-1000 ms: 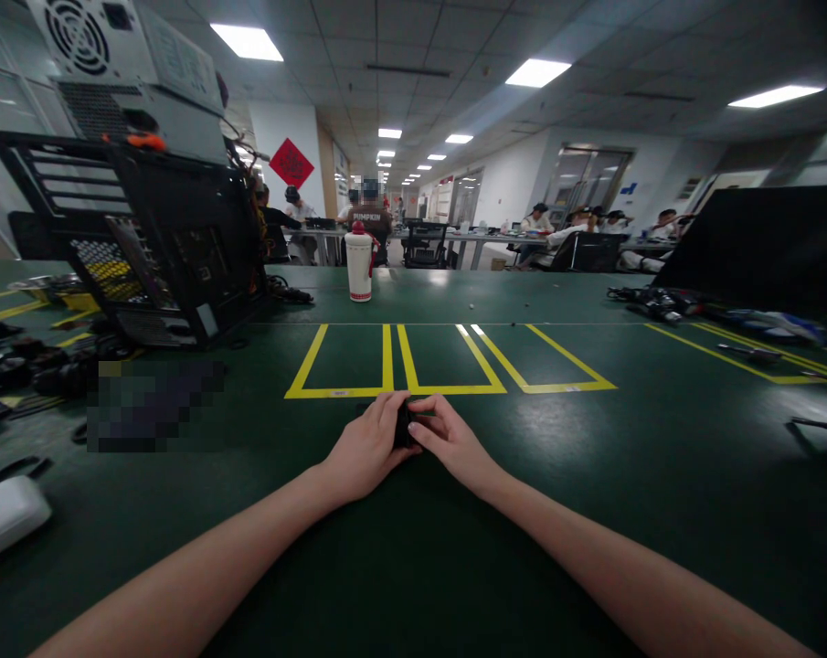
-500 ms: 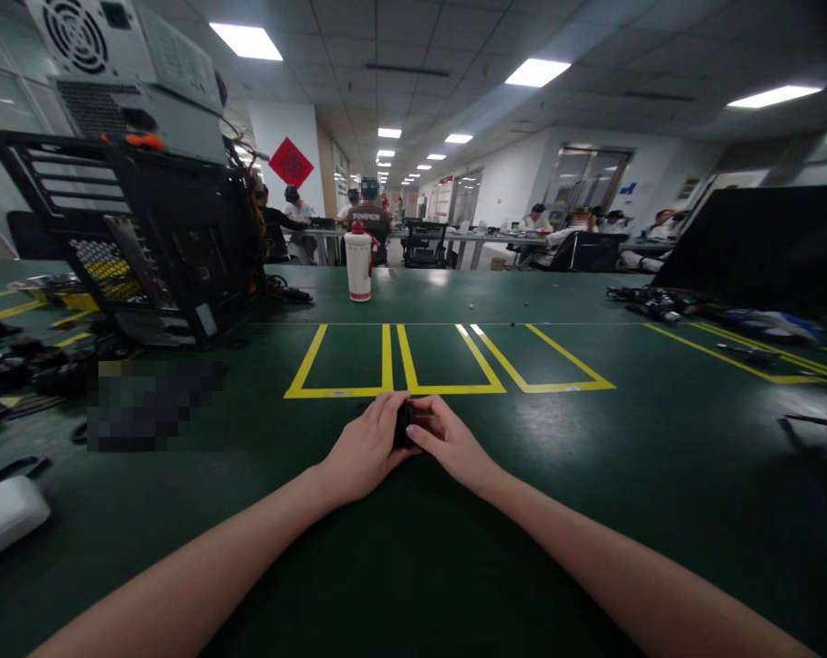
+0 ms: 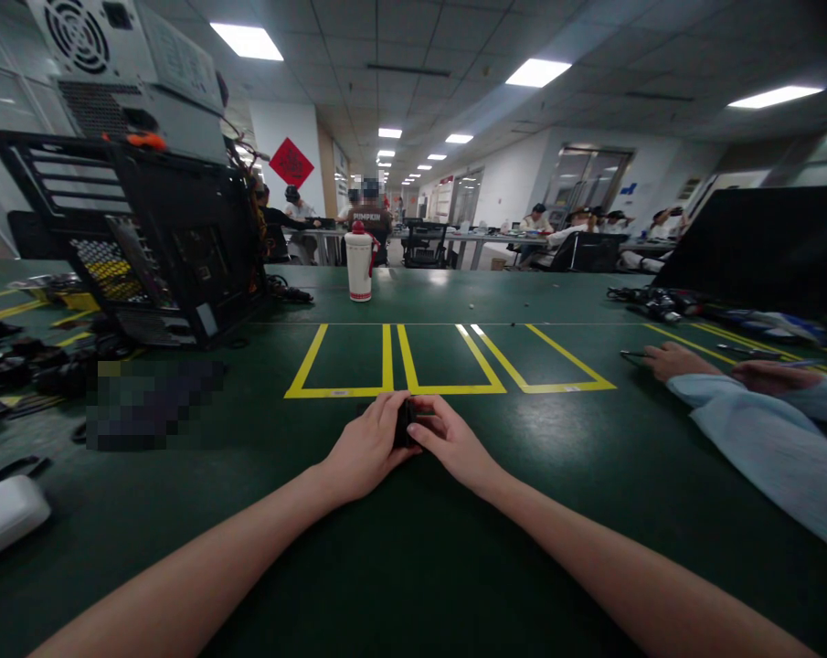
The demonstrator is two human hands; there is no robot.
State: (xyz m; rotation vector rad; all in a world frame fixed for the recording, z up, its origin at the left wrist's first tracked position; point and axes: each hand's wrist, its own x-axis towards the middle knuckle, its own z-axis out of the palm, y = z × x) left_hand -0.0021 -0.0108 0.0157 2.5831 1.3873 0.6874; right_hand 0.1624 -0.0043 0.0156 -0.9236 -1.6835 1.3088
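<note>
A small black object (image 3: 404,426) sits between my two hands at the middle of the green table (image 3: 413,548), just in front of the yellow tape outlines (image 3: 454,389). My left hand (image 3: 368,446) is wrapped over its left side and top. From the right, my right hand (image 3: 452,442) grips it with thumb and fingers. Both hands cover most of the object, so its full shape is hidden.
An open black computer case (image 3: 173,238) with cables stands at the left. Behind the tape is a white bottle (image 3: 359,265). At the right, another person's sleeved arms (image 3: 762,439) reach over the table near a dark monitor (image 3: 769,247). A white object (image 3: 8,516) lies at the left edge.
The other person's hands and light blue sleeves have come in from the right edge, one hand holding a thin dark tool. My hands and the black object have stayed in place.
</note>
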